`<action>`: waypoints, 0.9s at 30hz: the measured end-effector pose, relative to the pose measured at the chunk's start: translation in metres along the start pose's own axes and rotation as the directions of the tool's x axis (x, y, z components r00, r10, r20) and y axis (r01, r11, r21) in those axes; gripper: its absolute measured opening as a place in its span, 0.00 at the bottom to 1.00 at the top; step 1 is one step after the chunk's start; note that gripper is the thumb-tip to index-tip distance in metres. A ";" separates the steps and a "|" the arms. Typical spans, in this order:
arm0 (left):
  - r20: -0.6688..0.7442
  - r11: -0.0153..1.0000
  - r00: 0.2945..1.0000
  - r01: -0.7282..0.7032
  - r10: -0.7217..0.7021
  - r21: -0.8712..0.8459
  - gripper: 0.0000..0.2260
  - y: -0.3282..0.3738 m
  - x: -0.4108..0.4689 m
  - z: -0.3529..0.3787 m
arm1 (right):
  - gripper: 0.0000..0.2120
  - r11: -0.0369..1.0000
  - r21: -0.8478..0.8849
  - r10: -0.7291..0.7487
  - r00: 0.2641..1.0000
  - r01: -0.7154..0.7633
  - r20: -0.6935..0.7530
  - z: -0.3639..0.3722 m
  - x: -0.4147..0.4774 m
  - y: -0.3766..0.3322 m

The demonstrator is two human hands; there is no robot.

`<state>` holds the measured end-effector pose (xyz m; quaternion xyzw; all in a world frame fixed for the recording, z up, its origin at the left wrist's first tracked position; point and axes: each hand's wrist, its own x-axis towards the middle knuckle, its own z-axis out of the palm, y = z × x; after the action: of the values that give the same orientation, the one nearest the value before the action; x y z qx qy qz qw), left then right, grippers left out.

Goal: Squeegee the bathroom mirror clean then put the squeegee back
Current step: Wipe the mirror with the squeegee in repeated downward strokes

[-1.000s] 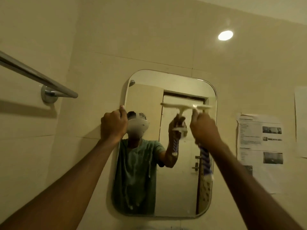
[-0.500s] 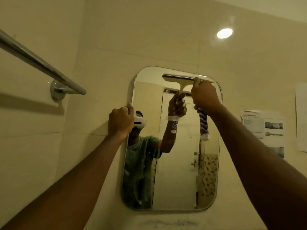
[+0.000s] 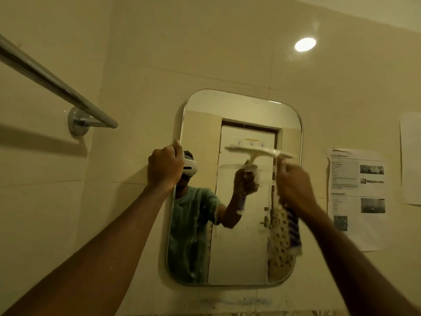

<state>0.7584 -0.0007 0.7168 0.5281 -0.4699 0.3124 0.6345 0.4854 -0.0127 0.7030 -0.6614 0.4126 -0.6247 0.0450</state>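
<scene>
Two bare hands are raised to the mirror (image 3: 246,106), which hangs on a beige tiled wall. The left hand (image 3: 165,169) grips its left rim at mid height, fingers curled together over the edge and the thumb lying up along it. The right hand (image 3: 293,188) holds the squeegee (image 3: 293,226) by its purple-and-white striped handle, fingers wrapped close round it. It is seen from the back, so the fingertips are hidden. The pale blade lies across the upper right of the glass and is blurred. Milky drips streak the lower left of the glass. The right forearm covers part of the mirror's right edge. A chrome towel rail (image 3: 57,87) juts from the left wall, above the left arm and apart from it. A printed sheet (image 3: 357,197) is stuck just right of the mirror, with another paper (image 3: 410,158) beyond it. A bright round light spot (image 3: 305,44) shines on the upper tiles.
</scene>
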 end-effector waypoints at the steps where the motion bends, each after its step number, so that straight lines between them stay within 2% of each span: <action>1: 0.003 1.000 1.000 0.007 -0.007 0.001 0.24 -0.001 -0.001 0.000 | 0.23 1.000 0.003 -0.007 1.000 0.007 -0.026 -0.008 0.013 -0.004; 4: 0.018 1.000 1.000 0.020 -0.020 0.004 0.24 -0.004 -0.010 0.001 | 0.24 0.997 -0.056 -0.047 0.998 0.046 -0.033 -0.012 0.024 0.000; 7: 0.009 1.000 1.000 0.029 -0.029 -0.001 0.25 -0.007 -0.018 0.003 | 0.22 0.997 -0.046 -0.070 0.997 0.069 -0.016 0.006 -0.009 0.029; 12: -0.030 0.998 0.998 0.050 -0.050 0.022 0.24 -0.011 -0.032 0.007 | 0.21 0.999 -0.034 -0.009 1.000 0.009 0.007 0.024 -0.084 0.071; 16: -0.041 0.998 0.999 0.033 -0.031 0.049 0.24 -0.016 -0.050 0.007 | 0.23 0.999 -0.041 0.039 0.995 -0.035 0.088 0.007 -0.076 0.067; 22: -0.055 0.997 0.998 0.043 -0.039 0.062 0.23 -0.012 -0.050 0.005 | 0.21 0.995 0.047 -0.089 0.995 0.091 -0.045 -0.007 0.003 0.038; 27: -0.092 0.997 0.995 0.051 -0.046 0.055 0.23 -0.012 -0.050 0.009 | 0.21 0.998 0.048 -0.040 0.998 0.042 -0.050 0.019 -0.047 0.085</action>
<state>0.7488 -0.0071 0.6653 0.5429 -0.4185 0.3338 0.6470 0.4657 -0.0486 0.6130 -0.6530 0.3844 -0.6515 0.0382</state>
